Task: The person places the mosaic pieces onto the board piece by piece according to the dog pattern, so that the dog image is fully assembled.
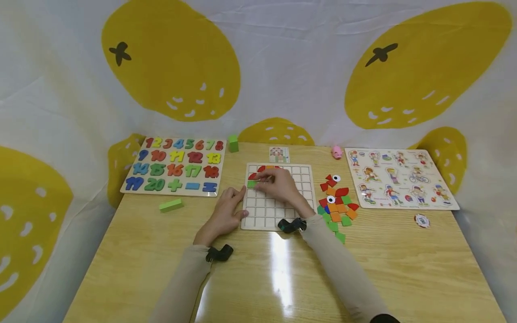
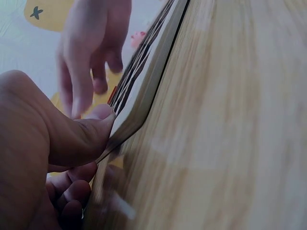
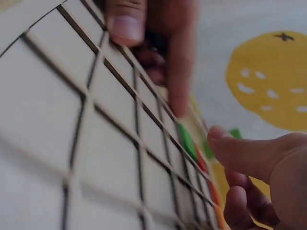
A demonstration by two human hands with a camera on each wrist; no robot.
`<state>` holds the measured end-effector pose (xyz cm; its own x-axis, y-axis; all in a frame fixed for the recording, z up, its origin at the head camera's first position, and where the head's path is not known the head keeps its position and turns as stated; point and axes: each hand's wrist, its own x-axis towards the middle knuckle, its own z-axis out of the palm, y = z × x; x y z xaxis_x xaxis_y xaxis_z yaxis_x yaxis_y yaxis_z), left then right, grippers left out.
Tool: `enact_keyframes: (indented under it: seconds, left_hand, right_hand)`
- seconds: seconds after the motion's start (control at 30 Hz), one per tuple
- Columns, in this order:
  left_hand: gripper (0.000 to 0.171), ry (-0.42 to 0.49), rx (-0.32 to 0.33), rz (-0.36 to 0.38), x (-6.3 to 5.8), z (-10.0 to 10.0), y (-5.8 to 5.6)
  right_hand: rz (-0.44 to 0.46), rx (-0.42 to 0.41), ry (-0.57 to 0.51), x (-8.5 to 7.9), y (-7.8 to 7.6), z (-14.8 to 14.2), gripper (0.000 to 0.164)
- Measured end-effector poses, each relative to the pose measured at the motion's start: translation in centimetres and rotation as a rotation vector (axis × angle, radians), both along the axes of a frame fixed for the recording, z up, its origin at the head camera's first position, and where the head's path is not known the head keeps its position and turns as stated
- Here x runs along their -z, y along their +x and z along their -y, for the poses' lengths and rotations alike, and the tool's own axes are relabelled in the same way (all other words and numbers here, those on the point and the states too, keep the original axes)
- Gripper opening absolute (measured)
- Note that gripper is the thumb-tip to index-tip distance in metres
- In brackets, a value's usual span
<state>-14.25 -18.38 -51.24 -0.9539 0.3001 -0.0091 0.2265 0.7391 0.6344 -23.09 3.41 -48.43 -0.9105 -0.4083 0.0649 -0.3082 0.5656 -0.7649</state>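
Holding, near the frame's centre, the left rim of a pale wooden board ruled into square cells [image 1: 260,221] with the bare left hand [image 1: 226,211] — pressing with the thumb, pointing a straight index finger along that rim toward the top of the frame. Extended from the lower right, with the bare right hand [image 1: 280,185] above the board's upper left cells, bent at the fingers, narrow between thumb and index. Cannot tell about a piece in that narrow gap; in the right wrist view, showing only a green patch behind the thumb tip.

Just left of the right fingertips, seeing a flat green square tile [image 1: 251,184] in the board's left column. Just beside the left index tip too, perhaps touching. Judged to matter most: sideways toward frame left from the right hand's grip, close to both hands, with no evident long axis to align.

Bordered above by a flat red curved piece [image 1: 252,176]. Well apart at right, seeing a loose heap of flat coloured pieces [image 1: 336,217]. Farthest, toward frame top, showing a small printed card [image 1: 278,154].
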Motion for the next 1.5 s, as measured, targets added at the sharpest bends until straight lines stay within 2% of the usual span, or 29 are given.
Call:
enact_keyframes:
  seconds: [0.1,0.2,0.33,0.53,0.73,0.83,0.93,1.0,1.07,1.17,1.27,1.37,1.5]
  left_hand:
    - [0.075,0.005,-0.028,0.016,0.1,0.4,0.4]
    - [0.075,0.007,-0.054,0.020,0.1,1.0,0.8]
    - [0.074,0.004,-0.077,0.018,0.0,2.0,1.1]
    - [0.074,0.016,-0.090,0.026,0.3,2.7,1.2]
    - [0.075,0.019,-0.056,0.014,0.8,2.2,0.9]
    - [0.075,0.020,-0.058,0.005,0.7,2.0,1.0]
    - [0.075,0.026,-0.048,-0.007,0.4,1.6,1.0]
    - [0.075,0.035,-0.040,-0.010,0.3,1.4,0.9]
    - [0.074,0.037,-0.033,-0.013,0.3,1.3,0.9]
    - [0.073,0.034,-0.029,-0.014,0.4,1.1,0.8]
    - [0.073,0.024,-0.021,-0.012,0.4,1.0,0.6]
    - [0.073,0.025,-0.014,0.001,0.2,0.7,0.4]
    - [0.073,0.026,-0.003,0.013,0.0,0.1,0.1]
  right_hand:
    - [0.007,-0.016,0.009,-0.9,0.0,-3.4,0.025]
    - [0.001,0.039,0.124,-1.9,-0.4,-7.7,0.026]
    - [-0.002,0.106,0.295,-2.2,-1.0,-12.0,0.025]
    - [0.051,0.038,0.344,-1.1,-1.5,-13.5,0.024]
    - [0.015,0.111,0.403,-0.6,-0.8,-13.7,0.020]
    - [-0.048,0.138,0.332,-0.5,-0.7,-13.4,0.020]
    - [-0.116,0.163,0.136,-0.4,-0.6,-12.4,0.019]
    - [-0.147,0.152,-0.003,-0.2,-0.5,-11.2,0.018]
    - [-0.144,0.125,-0.118,-0.2,-0.4,-9.6,0.018]
    - [-0.097,0.083,-0.212,-0.2,0.0,-6.6,0.018]
    - [-0.003,0.036,-0.242,-0.3,0.7,-3.8,0.017]
    - [0.078,0.003,-0.205,0.0,1.2,-1.6,0.016]
    - [0.091,-0.021,-0.133,0.5,1.6,-0.1,0.016]
